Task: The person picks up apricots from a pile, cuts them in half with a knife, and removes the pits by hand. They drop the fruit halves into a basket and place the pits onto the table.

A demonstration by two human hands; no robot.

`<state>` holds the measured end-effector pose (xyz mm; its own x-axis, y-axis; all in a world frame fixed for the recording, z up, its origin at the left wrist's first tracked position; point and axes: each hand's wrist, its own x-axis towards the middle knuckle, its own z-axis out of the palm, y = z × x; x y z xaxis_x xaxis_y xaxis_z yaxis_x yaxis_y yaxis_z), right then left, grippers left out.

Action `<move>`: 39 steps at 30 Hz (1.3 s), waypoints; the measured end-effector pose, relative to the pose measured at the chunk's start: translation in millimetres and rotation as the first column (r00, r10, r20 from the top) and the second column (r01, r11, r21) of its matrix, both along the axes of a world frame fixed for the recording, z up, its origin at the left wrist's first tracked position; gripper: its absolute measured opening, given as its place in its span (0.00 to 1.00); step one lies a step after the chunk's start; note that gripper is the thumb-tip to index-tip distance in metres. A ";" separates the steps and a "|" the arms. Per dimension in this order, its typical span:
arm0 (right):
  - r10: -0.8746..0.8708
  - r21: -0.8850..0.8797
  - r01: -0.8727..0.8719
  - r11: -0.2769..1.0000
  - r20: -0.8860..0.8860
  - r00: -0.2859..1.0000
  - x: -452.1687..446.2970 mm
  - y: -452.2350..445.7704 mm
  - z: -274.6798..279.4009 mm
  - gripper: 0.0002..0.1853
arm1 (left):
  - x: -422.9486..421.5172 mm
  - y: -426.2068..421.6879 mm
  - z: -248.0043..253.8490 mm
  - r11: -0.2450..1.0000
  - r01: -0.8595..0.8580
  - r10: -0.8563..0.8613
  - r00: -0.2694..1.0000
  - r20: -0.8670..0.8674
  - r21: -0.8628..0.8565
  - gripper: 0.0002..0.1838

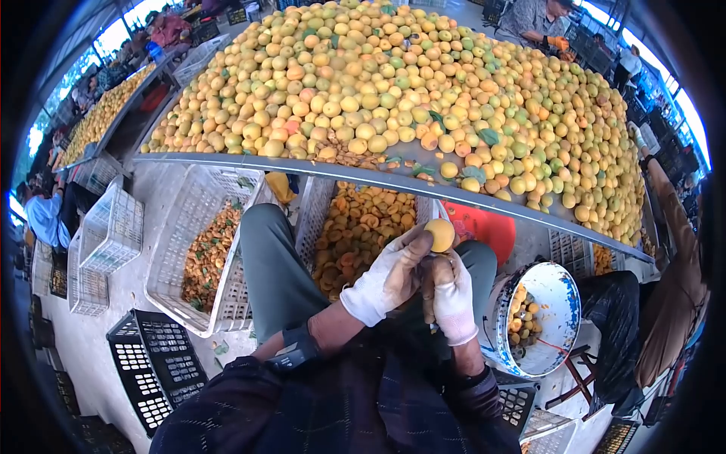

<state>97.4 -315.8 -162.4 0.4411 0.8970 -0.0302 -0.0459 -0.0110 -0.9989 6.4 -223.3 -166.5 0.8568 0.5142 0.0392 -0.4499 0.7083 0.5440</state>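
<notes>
A yellow apricot (439, 235) is pinched in the fingers of my left hand (387, 281), which wears a white glove stained brown at the fingers. My right hand (452, 301), in a similar glove, is closed just below the apricot, close against my left hand. A small dark end shows under its fingers, but what it holds is hidden. Below my hands, between my knees, stands a white crate (304, 219) holding halved apricots (363, 234). Ahead, a large heap of whole apricots (393, 83) covers the metal-edged table (355, 172).
To the left stands a white crate (162, 276) with apricot scraps, near a black crate (157, 359). A white and blue bucket (563, 321) with some fruit is on the right, beside a seated person (669, 318). A red basin (484, 231) sits under the table edge.
</notes>
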 end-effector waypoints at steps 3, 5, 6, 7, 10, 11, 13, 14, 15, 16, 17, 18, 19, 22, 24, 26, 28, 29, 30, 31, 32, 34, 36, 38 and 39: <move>0.020 0.013 -0.020 1.000 -0.008 1.000 2.5 -4.8 10.7 0.30 | -7.6 6.3 10.3 0.987 0.014 -0.008 0.999 -0.036 0.159 0.29; 0.161 0.000 -0.162 0.987 -0.089 0.983 11.1 -13.5 17.4 0.21 | -22.2 25.8 31.6 0.907 0.119 -0.038 0.979 -0.202 0.404 0.23; 0.168 -0.005 -0.169 0.986 -0.095 0.981 16.4 -15.1 15.1 0.21 | -23.8 43.9 39.8 0.681 0.221 0.017 0.948 -0.316 0.698 0.21; 0.200 -0.051 -0.200 0.978 -0.009 0.980 22.2 -15.9 11.7 0.21 | -24.7 49.9 43.0 0.628 0.288 0.033 0.919 -0.394 0.723 0.21; 0.226 -0.086 -0.230 0.969 -0.057 0.973 18.0 -14.9 22.5 0.20 | -21.6 36.3 32.8 0.793 0.149 0.028 0.959 -0.281 0.590 0.21; 0.177 -0.054 -0.183 0.982 -0.102 0.979 16.0 -14.9 19.2 0.20 | -15.1 16.4 21.0 0.941 0.001 0.053 0.987 -0.149 0.339 0.22; 0.116 0.064 -0.115 0.991 -0.004 0.993 9.1 -7.2 4.3 0.24 | -8.4 -9.5 17.2 0.984 -0.036 0.048 0.997 -0.067 0.173 0.23; 0.120 0.061 -0.119 0.991 -0.002 0.993 9.7 -7.4 5.1 0.24 | -5.2 -13.5 14.5 0.998 -0.028 0.031 0.998 -0.046 0.058 0.24; 0.125 0.048 -0.125 0.991 0.007 0.992 9.3 -7.9 6.6 0.24 | -5.5 -9.5 13.1 0.990 -0.036 0.042 0.998 -0.039 0.139 0.24; 0.129 0.037 -0.129 0.991 0.015 0.992 8.6 -8.3 9.1 0.24 | -8.1 -4.5 13.4 0.990 -0.040 0.047 0.998 -0.042 0.137 0.24; 0.152 0.006 -0.152 0.988 -0.007 0.988 10.3 -9.5 15.7 0.24 | -11.9 2.2 17.8 0.973 -0.004 0.024 0.997 -0.080 0.231 0.23; 0.152 0.008 -0.152 0.988 -0.008 0.988 14.2 -9.2 14.5 0.24 | -14.4 10.2 21.7 0.946 0.036 0.003 0.993 -0.120 0.321 0.22; 0.181 0.027 -0.186 0.982 0.121 0.976 18.9 -9.7 11.6 0.23 | -15.3 20.2 22.5 0.864 0.036 0.028 0.992 -0.120 0.502 0.20; 0.288 -0.087 -0.276 0.957 0.190 0.939 33.7 -19.7 16.4 0.21 | -30.2 42.7 45.8 0.715 0.259 -0.036 0.941 -0.336 0.649 0.25; 0.422 -0.257 -0.340 0.904 0.423 0.802 41.9 -19.3 26.5 0.20 | -32.2 57.2 47.7 0.569 0.417 -0.040 0.875 -0.483 0.709 0.27; 0.458 -0.300 -0.354 0.886 0.445 0.770 51.2 -17.9 25.7 0.19 | -33.0 57.5 44.6 0.567 0.455 -0.052 0.852 -0.521 0.687 0.28; 0.489 -0.366 -0.401 0.840 0.186 0.852 61.3 -16.2 22.6 0.19 | -31.5 48.8 32.8 0.638 0.354 0.001 0.888 -0.460 0.684 0.26; 0.377 -0.340 -0.385 0.858 -0.093 0.922 63.9 -20.7 32.4 0.21 | -31.5 42.7 27.0 0.705 0.243 0.061 0.915 -0.398 0.666 0.24; 0.169 0.117 -0.168 0.979 0.004 0.986 58.1 -18.1 13.2 0.22 | -32.5 38.3 23.2 0.707 0.240 0.060 0.917 -0.395 0.665 0.24; 0.116 0.270 -0.072 0.960 -0.152 0.981 58.2 -14.0 13.4 0.24 | -33.5 33.3 19.8 0.902 0.215 -0.075 0.932 -0.356 0.374 0.21; 0.084 0.400 0.053 0.915 -0.316 0.945 51.9 -3.6 25.5 0.25 | -35.0 28.9 16.0 0.978 0.206 -0.190 0.943 -0.275 0.031 0.19; 0.023 0.464 0.159 0.871 -0.363 0.932 40.0 12.1 54.3 0.26 | -25.8 24.1 -6.2 0.976 0.212 -0.218 0.958 -0.185 -0.048 0.18; -0.043 0.516 0.267 0.814 -0.404 0.914 28.6 24.7 70.8 0.26 | -14.8 18.8 -16.4 0.932 0.272 -0.297 0.952 -0.076 -0.238 0.21; -0.255 0.498 0.438 0.748 -0.393 0.884 20.2 35.6 77.6 0.27 | -6.6 9.0 -12.4 0.928 0.195 -0.257 0.952 -0.166 -0.317 0.22; -0.283 0.506 0.432 0.747 -0.348 0.894 22.1 39.8 71.8 0.25 | -7.3 7.1 -10.1 0.912 0.208 -0.276 0.949 -0.155 -0.352 0.21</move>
<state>119.5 -276.0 -90.6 0.7788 0.5631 0.2764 -0.1623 0.6065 -0.7783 -1.0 -216.2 -176.7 0.9291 0.2442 -0.2776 -0.1495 0.9348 0.3221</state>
